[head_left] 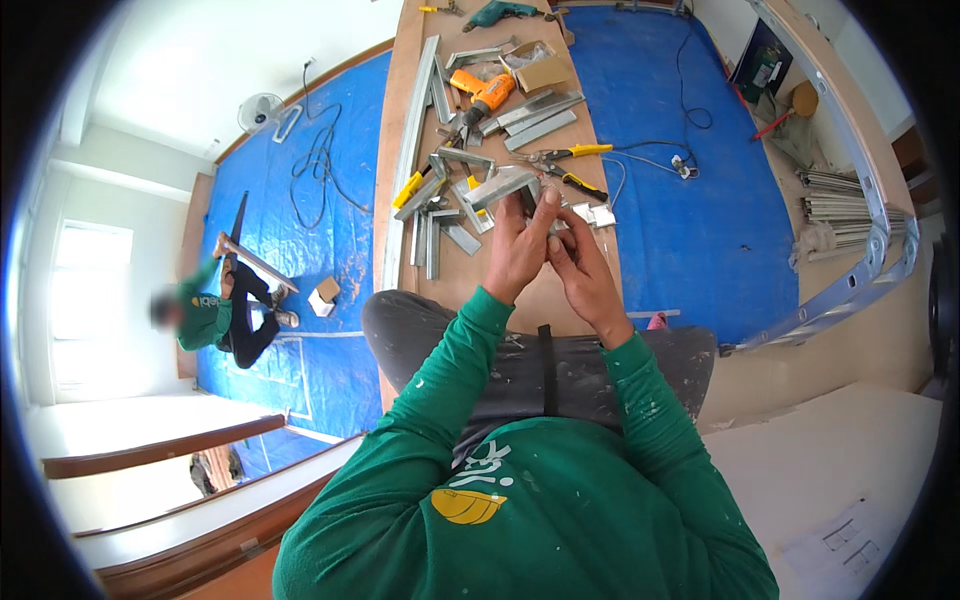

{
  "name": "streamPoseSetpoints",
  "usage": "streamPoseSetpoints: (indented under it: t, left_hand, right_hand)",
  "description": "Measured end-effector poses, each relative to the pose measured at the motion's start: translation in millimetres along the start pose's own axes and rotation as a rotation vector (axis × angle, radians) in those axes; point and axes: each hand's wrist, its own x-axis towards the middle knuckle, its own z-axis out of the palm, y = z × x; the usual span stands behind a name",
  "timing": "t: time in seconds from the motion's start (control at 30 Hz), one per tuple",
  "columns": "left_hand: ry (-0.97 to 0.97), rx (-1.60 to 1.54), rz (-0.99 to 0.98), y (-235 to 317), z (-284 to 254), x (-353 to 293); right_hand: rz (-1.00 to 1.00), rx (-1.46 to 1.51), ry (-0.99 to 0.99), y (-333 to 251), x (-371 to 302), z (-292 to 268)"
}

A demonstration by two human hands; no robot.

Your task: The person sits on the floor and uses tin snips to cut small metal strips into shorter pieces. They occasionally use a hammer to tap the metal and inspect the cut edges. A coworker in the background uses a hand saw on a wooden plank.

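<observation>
Hand work on light metal sections, seen from above. Nearest the viewer, the person's grey-trousered lap (520, 375) met the near part of a long, pale-brown wooden board (545, 308). Over it, the left hand (516, 256) gripped a short, silver-grey sheet-metal channel piece (503, 186) between thumb and fingers, in front of the body. The right hand (588, 284) had its fingers curled in beside the left; whether it too gripped the metal could not be told. The step in hand was judged to be handling or adjusting this piece; the next move seemed to call for a steady left hold and a clear view of the right fingertips, with care for thin metal edges.

Just beyond and left, a loose heap of silver-grey metal offcuts (440, 222) crowded the work, leaving little sideways room. To the right, yellow-handled metal snips (578, 151) reached the board's right edge, so a sweeping wrist might have knocked them off. Farther along lay an orange-and-black power drill (488, 94) and an open brown cardboard box (541, 73). Blue plastic sheeting (690, 240) flanked both long edges; a silver metal ladder (872, 255) stood well apart to the right.
</observation>
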Motion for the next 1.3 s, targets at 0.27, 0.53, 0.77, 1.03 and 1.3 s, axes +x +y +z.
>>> streamPoseSetpoints:
  t: [0.27,0.53,0.77,1.03,1.3]
  left_hand:
    - [-0.054,0.263,-0.122,13,2,-13]
    - [-0.034,0.041,-0.247,-1,-33,-40]
    - [0.032,0.247,-0.205,24,-67,-42]
    - [-0.094,0.578,-0.061,39,-58,-39]
    - [-0.244,0.13,-0.147,30,-75,-46]
  right_hand:
    - [-0.011,-0.055,0.042,0,-22,10]
    - [0.282,0.49,-0.049,-11,-41,26]
    - [0.442,0.863,-0.254,-11,-40,20]
    - [0.458,0.743,-0.4,3,-50,16]
    - [0.425,0.822,-0.469,19,-60,6]
